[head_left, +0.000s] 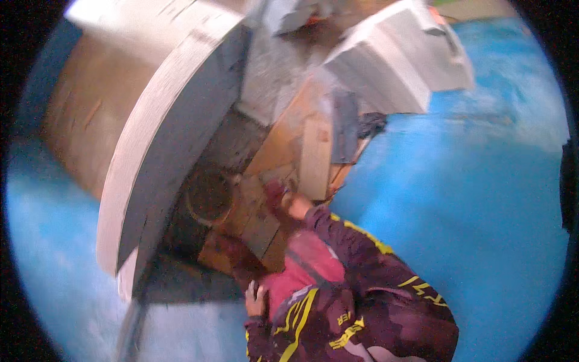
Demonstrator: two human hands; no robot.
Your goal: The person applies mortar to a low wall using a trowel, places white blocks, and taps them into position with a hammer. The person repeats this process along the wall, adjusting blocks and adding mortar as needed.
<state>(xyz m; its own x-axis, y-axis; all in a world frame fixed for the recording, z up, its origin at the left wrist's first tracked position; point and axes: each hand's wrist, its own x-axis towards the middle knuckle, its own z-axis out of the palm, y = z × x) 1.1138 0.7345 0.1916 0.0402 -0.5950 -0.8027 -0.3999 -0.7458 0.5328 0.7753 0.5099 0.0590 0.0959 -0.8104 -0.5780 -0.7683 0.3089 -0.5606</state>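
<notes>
My left hand (pixel 256 298) rests against the red cloth (pixel 315 253) over my leg, its fingers apart and nothing visible in it. My right hand (pixel 297 206) reaches forward beside a dark red, blurred shape (pixel 276 192), perhaps a shoe. Motion smears its fingers, so any grip is hidden. Just left of that hand lie brown boards or tiles (pixel 256 232). Beyond it a pale wooden board (pixel 315 158) lies lengthwise. To the left stands a round, dark container (pixel 210 196) with a thin rim.
A long panel with a white edge (pixel 148 114) and dark grey side rises on the left. White angular foam-like pieces (pixel 401 57) sit at the far right of the boards. A grey-blue strip (pixel 345 130) lies beside the pale board. The floor (pixel 458 211) is bright blue.
</notes>
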